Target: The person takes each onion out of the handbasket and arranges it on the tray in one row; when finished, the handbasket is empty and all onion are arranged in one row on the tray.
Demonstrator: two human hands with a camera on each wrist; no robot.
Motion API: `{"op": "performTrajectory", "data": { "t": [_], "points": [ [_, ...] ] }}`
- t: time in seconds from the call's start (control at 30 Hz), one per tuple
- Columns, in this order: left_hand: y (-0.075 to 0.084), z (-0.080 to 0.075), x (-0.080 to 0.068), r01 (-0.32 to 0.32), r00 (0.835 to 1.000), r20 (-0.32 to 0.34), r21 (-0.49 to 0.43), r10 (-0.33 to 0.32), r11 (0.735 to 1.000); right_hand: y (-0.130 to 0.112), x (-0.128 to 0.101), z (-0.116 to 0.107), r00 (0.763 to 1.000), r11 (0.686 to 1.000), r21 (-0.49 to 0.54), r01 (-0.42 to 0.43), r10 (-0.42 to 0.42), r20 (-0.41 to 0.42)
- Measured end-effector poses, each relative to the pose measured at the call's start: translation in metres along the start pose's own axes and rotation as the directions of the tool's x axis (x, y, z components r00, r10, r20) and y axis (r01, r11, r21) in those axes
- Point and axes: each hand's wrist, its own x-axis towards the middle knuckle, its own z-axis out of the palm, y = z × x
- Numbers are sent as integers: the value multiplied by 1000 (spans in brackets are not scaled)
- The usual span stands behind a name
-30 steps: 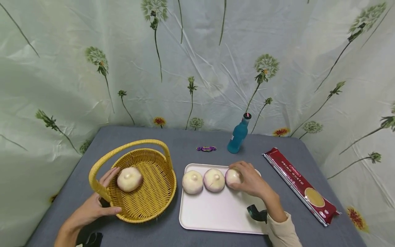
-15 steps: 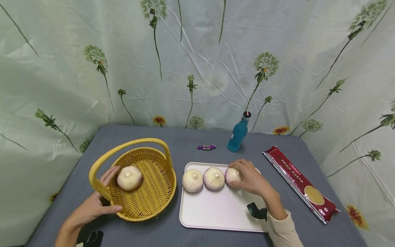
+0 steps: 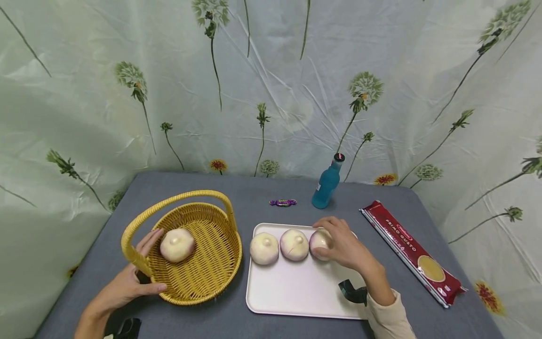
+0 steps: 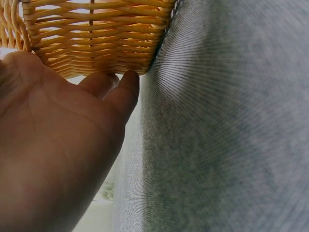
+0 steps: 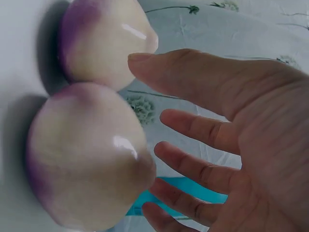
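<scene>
My right hand (image 3: 338, 245) cups the rightmost of three white-and-purple turnips (image 3: 318, 239) lined up at the far edge of a white tray (image 3: 296, 292). In the right wrist view the fingers (image 5: 193, 166) curl round that turnip (image 5: 87, 154), and the thumb reaches toward its neighbour (image 5: 106, 43). The middle turnip (image 3: 294, 245) and the left turnip (image 3: 264, 248) lie untouched. My left hand (image 3: 127, 282) holds the near left rim of a yellow wicker basket (image 3: 228, 263) by the handle's base, thumb along the outer wall. One more turnip (image 3: 177, 245) lies inside the basket.
A blue bottle (image 3: 327, 186) stands behind the tray, with a purple wrapped sweet (image 3: 282, 203) to its left. A red pasta packet (image 3: 412, 252) lies along the right of the grey table (image 3: 262, 190). A flowered cloth hangs close behind and at both sides.
Hardly anything: my right hand has shifted slightly on the right turnip. My left hand and the basket have stayed where they were.
</scene>
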Motion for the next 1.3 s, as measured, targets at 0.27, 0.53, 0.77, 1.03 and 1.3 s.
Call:
{"op": "performTrajectory", "data": {
  "t": [0.27, 0.53, 0.77, 1.03, 1.3],
  "points": [
    [1, 1, -1, 12, 1000, -5, 2, -12, 1000, -14, 1, 4, 999, 999, -4, 38, -38, 1],
    [1, 3, -2, -4, 1000, -6, -6, 4, 1000, -30, 1, 8, 994, 994, 3, 111, -111, 15],
    [2, 5, 1, -42, 999, -3, -1, 42, 999, -43, 3, 8, 986, 986, 9, 166, -166, 7],
    [2, 4, 4, -31, 1000, 5, 6, 31, 1000, -57, 6, 6, 980, 979, 33, 200, -200, 4],
    [4, -1, 1, -7, 1000, 4, 37, 6, 999, -72, 15, 3, 970, 969, 65, 237, -239, 36]
  ]
}}
